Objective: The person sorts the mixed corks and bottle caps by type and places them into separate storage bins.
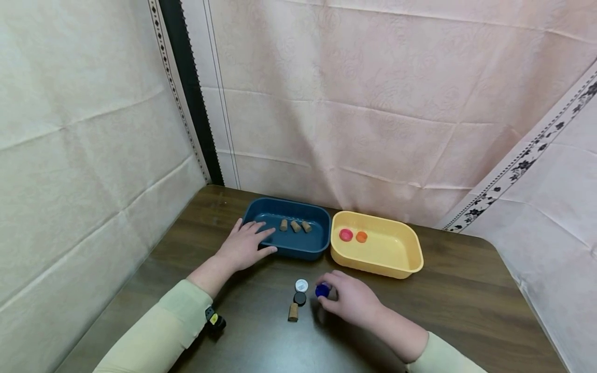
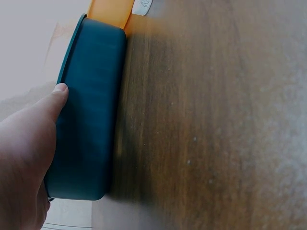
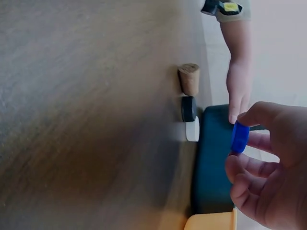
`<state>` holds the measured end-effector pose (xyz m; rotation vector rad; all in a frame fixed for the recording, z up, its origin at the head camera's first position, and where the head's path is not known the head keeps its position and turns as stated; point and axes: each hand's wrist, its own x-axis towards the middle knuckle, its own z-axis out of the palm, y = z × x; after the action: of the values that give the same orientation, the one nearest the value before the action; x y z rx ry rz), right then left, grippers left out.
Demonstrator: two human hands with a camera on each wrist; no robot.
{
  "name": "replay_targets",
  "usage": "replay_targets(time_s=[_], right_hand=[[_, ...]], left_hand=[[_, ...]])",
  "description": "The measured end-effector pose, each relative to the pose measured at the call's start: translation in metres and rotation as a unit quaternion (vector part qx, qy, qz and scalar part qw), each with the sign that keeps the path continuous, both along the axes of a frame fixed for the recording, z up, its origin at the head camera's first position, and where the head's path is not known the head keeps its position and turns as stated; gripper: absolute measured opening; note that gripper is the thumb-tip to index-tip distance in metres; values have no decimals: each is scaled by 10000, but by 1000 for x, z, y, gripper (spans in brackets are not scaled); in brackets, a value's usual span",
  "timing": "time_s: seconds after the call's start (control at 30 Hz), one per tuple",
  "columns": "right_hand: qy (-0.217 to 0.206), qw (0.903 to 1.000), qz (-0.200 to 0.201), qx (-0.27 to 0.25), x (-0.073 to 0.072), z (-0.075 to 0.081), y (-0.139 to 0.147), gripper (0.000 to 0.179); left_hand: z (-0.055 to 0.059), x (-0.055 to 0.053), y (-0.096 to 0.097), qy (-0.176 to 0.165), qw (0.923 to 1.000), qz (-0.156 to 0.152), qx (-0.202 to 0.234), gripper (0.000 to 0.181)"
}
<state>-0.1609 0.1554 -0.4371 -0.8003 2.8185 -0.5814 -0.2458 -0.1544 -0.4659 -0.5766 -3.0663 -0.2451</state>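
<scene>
My right hand [image 1: 346,299] pinches a blue bottle cap [image 1: 322,290] [image 3: 240,137] between thumb and fingers, just above the dark wooden table [image 1: 466,311]. To its left lie a white cap [image 1: 301,285], a black cap [image 1: 300,298] and a cork [image 1: 293,312]. My left hand [image 1: 246,246] rests with straight fingers on the near left rim of the blue tray [image 1: 261,207] [image 2: 91,134], which holds three corks [image 1: 295,226]. The yellow tray [image 1: 410,259] beside it holds a pink cap [image 1: 345,234] and an orange cap [image 1: 361,237].
Pale cloth walls close in behind and on both sides. The two trays stand side by side at the table's back. A small black and yellow device [image 1: 215,320] sits at my left wrist.
</scene>
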Motion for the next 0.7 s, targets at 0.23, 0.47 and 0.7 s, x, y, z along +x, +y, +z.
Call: replay_targets(time_s=[0.23,0.47,0.7], right_hand=[[-522,9968,-245,-551,-8,7,10,28],[-1085,9833,-732,-1261,-24,19,25,26],[-1859,9602,-1165,-1729,-47,32,56,24]], left_hand=[[-1,0,-2,-20,10000,-11,24,68],[-2,0,-5,25,10000,61,-17,67],[-2,-1,-1,21,10000,-8,45,68]])
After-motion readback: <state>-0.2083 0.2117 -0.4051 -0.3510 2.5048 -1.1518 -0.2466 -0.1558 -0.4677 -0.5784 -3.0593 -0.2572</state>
